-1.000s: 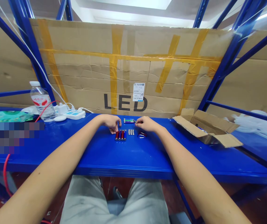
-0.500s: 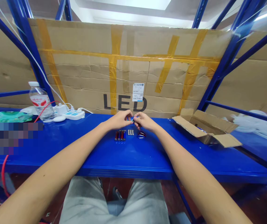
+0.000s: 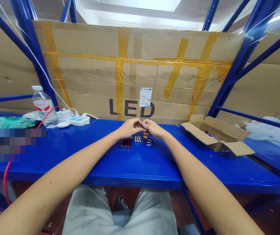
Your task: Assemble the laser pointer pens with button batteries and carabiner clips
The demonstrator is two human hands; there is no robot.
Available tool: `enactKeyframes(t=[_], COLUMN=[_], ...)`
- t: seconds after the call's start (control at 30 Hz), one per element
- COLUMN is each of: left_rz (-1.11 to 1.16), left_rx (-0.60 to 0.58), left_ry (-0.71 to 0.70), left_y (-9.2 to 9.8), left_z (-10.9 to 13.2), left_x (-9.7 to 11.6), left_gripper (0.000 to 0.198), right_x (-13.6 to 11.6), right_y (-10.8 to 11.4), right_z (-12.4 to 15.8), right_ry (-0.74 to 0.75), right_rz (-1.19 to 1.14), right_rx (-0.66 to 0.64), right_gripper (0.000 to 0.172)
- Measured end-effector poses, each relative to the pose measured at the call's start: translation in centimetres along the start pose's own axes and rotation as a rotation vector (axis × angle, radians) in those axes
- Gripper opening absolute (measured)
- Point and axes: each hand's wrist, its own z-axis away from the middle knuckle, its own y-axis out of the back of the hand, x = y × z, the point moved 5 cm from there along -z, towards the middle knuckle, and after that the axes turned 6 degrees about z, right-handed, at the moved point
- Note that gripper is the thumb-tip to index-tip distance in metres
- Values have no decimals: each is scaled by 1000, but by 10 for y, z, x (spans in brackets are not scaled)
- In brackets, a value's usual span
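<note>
My left hand (image 3: pixel 129 128) and my right hand (image 3: pixel 154 129) meet above the back part of the blue table, fingers pinched and fingertips touching. Between them is something small, mostly covered by the fingers; I cannot make out its kind. Below my left hand several slim red and blue metal tubes (image 3: pixel 127 143) lie side by side in a row. Small round silver pieces, like button cells (image 3: pixel 137 139), form a tidy block to their right. Under my right hand lies a little pile of red and blue metal clips (image 3: pixel 149 141), carabiner-like in shape.
An open cardboard box (image 3: pixel 218 135) stands on the right of the blue table (image 3: pixel 130 166). To the left are a water bottle (image 3: pixel 44 107), a white power strip (image 3: pixel 78 120) and a green packet (image 3: pixel 11 122). A large carton (image 3: pixel 93 81) walls off the back.
My hands have drawn closer together, and the small thing between them is now more hidden. The view has shifted slightly; the things on the table lie as before.
</note>
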Motion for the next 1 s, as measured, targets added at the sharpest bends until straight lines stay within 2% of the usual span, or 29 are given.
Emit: enactKeyframes(t=[0.13,0.3,0.4,0.5,0.8,0.93,1.0], left_rz=[95,212,218,239,162,27,48], left_rx=[-5,26,94,136,126,125,127], left_ry=[34,116,177,193,146,110,134], left_y=[-2,4,9,11,11,13,13], left_z=[-1,-3,-4,-3,-2,-2,-2], left_x=[-4,-9,-12,-14,-10,-7,-9], left_gripper=[11,7,10,16,7,7,7], right_x=[0,-5,-10,-11,1,-3,-4], right_y=[2,7,6,1,-4,-2,0], right_z=[-2,-3,-2,-1,-6,-5,-6], right_ry=[-2,82,149,195,164,251,285], right_rz=[45,333,491,522,539,583,623], right_rx=[32,91,95,61,84,140,160], right_gripper=[26,10,23,31,28,23,20])
